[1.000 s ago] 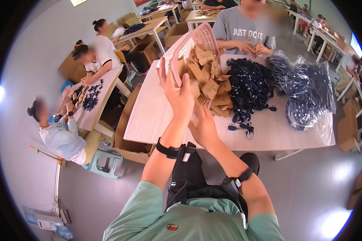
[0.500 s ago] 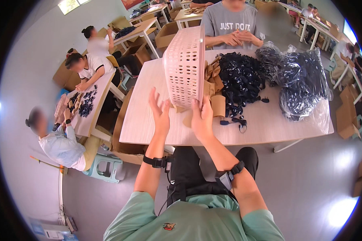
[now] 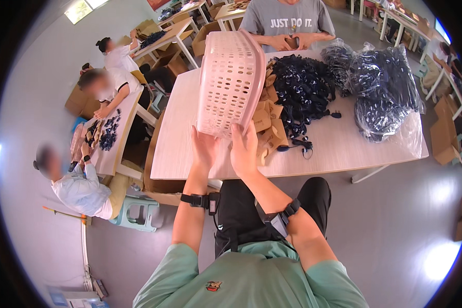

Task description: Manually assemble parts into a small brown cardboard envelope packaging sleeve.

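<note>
A pale pink perforated plastic basket (image 3: pixel 225 84) stands tipped on its side above the near table, its open side turned right. My right hand (image 3: pixel 244 152) grips its lower rim, thumb on the outside. Against the basket's lower left part rests my left hand (image 3: pixel 204 150), fingers partly hidden behind it. Just right of the basket lie folded brown paper pieces (image 3: pixel 272 131) on the table. Beside them is a heap of dark blue cord-like pieces (image 3: pixel 305 87) with small pale parts; their exact kind is unclear.
On the whitish table (image 3: pixel 182 118), clear plastic bags (image 3: pixel 385 92) of dark pieces stand at the right. Across it, a person in a grey shirt (image 3: pixel 287 23) has both hands together. People work at a table (image 3: pixel 110 154) on the left, near a green stool (image 3: pixel 138 213).
The basket has turned and shifted slightly left, showing more of its perforated side. My left hand, earlier apart from it with fingers spread, now touches it. More brown paper shows on the table.
</note>
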Demonstrator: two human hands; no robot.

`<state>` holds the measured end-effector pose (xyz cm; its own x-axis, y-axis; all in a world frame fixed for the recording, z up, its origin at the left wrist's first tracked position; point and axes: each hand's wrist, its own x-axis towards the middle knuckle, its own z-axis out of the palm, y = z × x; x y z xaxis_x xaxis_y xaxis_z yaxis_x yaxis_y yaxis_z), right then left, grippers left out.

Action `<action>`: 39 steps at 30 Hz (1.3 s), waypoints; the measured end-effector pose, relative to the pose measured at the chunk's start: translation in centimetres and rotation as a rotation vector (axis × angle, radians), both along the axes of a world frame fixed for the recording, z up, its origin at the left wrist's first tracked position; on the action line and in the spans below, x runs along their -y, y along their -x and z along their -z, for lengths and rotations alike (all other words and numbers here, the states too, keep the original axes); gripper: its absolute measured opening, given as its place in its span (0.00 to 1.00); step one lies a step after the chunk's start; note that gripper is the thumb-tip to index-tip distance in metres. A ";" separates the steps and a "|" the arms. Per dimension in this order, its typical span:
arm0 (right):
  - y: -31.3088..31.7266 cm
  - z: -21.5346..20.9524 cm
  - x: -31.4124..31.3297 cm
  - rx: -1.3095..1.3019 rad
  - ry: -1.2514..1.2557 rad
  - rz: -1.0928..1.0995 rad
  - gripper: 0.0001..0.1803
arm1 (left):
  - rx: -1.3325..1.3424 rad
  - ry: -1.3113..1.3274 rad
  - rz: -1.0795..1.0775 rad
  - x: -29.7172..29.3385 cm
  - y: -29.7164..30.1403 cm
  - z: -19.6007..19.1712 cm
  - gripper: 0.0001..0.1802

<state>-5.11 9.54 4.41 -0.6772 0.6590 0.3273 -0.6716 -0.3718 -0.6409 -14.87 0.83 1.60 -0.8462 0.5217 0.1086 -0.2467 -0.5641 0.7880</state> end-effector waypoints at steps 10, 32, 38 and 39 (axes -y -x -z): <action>0.9 0.3 -0.8 0.019 0.058 -0.007 0.13 | -0.539 0.722 -0.417 2.6 -2.4 4.2 0.28; -0.8 -4.2 -3.6 -0.167 0.213 -0.168 0.20 | -1.184 1.329 -0.518 -0.7 -6.8 2.6 0.20; -2.1 -3.1 -1.7 0.119 -0.234 -0.111 0.11 | -1.240 1.173 -0.607 2.7 -7.6 2.3 0.21; -2.5 -3.6 -0.9 0.121 -0.237 -0.109 0.11 | -1.208 1.140 -0.612 3.6 -7.6 2.4 0.22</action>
<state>-2.64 10.44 8.04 -0.7836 0.4948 0.3756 -0.5488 -0.2682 -0.7917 -7.32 -2.77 -0.84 -0.6607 0.4457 0.6040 0.7313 0.5635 0.3842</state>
